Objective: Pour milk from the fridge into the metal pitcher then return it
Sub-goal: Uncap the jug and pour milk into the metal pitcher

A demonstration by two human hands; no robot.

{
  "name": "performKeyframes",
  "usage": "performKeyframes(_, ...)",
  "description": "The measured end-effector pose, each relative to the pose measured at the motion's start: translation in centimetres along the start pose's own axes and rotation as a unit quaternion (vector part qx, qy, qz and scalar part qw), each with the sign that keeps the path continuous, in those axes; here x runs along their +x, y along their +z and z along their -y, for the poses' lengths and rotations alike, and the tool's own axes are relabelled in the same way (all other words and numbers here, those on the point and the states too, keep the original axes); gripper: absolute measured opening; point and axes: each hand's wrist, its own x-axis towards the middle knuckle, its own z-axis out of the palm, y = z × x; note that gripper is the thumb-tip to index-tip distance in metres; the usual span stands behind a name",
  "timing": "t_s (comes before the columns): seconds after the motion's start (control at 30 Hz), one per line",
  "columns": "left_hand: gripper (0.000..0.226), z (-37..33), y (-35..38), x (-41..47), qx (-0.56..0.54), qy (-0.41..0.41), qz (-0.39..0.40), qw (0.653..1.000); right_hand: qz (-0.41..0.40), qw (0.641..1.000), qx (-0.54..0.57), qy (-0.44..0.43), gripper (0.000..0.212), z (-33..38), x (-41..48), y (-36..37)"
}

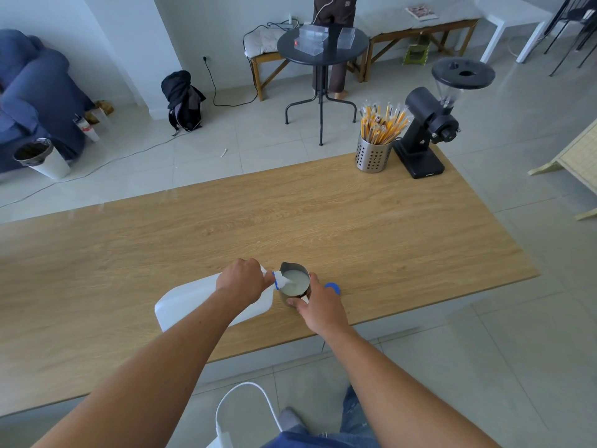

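Both forearms reach to the wooden surface [323, 221]. Left hand [240, 281] grips the tilted white milk jug [193, 305] by its neck, its spout over the metal pitcher [294, 284]; milk streams in. Right hand [318, 302] clasps the pitcher, already well filled. Blue cap [332, 288] lies just beyond. Next, judged: right the jug, recap, refrigerate.

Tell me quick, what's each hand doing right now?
Left hand: closed around the milk jug, tipping it to pour.
Right hand: closed on the metal pitcher, steadying it on the table.
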Motion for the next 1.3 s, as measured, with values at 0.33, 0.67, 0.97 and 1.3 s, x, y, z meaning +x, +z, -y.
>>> performKeyframes(0.33, 0.062, -0.18, -0.29, -0.24, -0.022, -0.014, 0.003, 1.0, -0.001, 1.0, -0.005, 0.007, 0.077, 0.0, 0.13, 0.14)
performKeyframes(0.67, 0.059, -0.6, -0.9, -0.35, -0.012, -0.018, 0.004, 1.0, 0.004, 1.0, -0.001, 0.005, 0.071, 0.37, -0.3, -0.41)
performKeyframes(0.97, 0.059, -0.71, -0.9, -0.42, -0.012, -0.018, 0.006, 1.0, 0.007, 1.0, 0.003, 0.001, 0.067, 0.42, -0.4, -0.56)
performKeyframes(1.3, 0.057, -0.83, -0.83, -0.19, -0.008, -0.025, 0.01, 1.0, 0.006, 1.0, 0.013, -0.006, 0.066, 0.28, -0.16, -0.35)
